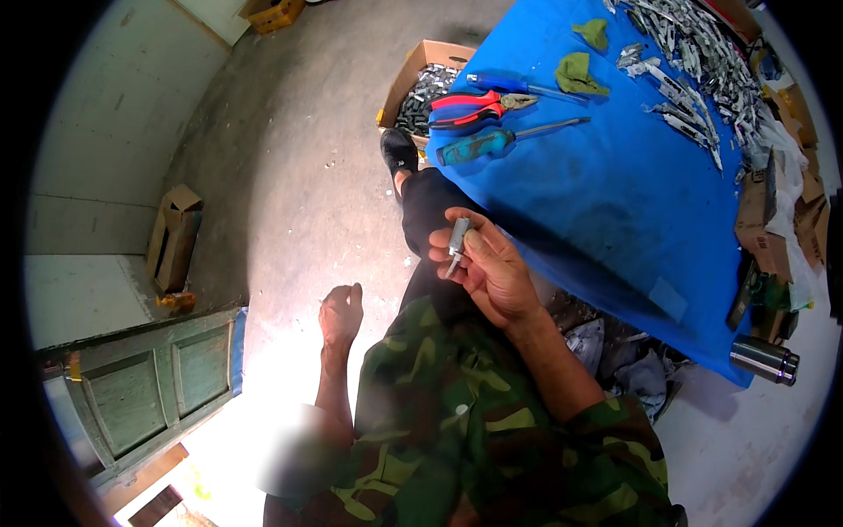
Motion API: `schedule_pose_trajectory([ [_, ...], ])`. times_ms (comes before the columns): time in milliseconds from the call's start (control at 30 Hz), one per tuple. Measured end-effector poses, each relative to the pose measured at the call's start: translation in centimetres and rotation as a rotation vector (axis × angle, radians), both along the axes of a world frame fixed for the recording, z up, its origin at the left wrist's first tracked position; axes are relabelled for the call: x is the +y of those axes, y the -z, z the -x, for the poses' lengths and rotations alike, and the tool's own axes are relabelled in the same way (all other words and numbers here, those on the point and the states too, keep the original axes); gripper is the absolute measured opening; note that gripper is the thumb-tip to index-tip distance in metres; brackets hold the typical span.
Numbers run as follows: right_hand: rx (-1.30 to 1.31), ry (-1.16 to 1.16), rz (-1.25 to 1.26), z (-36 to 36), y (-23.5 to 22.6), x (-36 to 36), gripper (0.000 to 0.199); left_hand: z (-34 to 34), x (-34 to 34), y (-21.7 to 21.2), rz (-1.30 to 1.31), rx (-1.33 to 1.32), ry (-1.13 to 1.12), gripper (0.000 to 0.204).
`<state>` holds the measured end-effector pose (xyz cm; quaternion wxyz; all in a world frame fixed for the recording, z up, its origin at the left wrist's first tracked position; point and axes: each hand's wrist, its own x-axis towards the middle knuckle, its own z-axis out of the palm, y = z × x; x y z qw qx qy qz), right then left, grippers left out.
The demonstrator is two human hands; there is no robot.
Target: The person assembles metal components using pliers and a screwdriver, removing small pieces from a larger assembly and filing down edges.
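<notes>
My right hand (499, 279) is raised over my lap, beside the near edge of the blue-covered table. Its thumb and fingers close on a small grey metal cylinder with a thin stem (459, 235), held tilted with the stem pointing down. To the left, away from the table, my left hand (341, 314) hangs above the floor with its fingers curled in. Whatever those fingers may hold is too small or hidden to make out. Near the table's left corner lie red-and-black pliers (474, 109), a teal-handled screwdriver (481, 146) and a blue-handled screwdriver (505, 83).
A heap of long silvery metal pieces (694, 53) covers the table's far right, near green cloth scraps (580, 74). A cardboard box (399, 83) of small dark and silvery parts stands beyond my foot. At right is a steel flask (764, 359); at left, an open carton (176, 237).
</notes>
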<state>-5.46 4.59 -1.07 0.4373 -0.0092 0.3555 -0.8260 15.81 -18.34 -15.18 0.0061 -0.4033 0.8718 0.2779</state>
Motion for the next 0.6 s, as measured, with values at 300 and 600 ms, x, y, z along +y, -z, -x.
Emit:
schedule_pose_trajectory([
  [300,0.032,0.009,-0.134,-0.6,1.3,-0.4,0.025,7.3,4.8,-12.8,-0.241,0.500,0.125,0.023],
  [600,0.030,-0.003,-0.132,-0.6,1.4,-0.3,0.031,9.5,8.4,-15.7,-0.101,0.710,0.358,0.020],
])
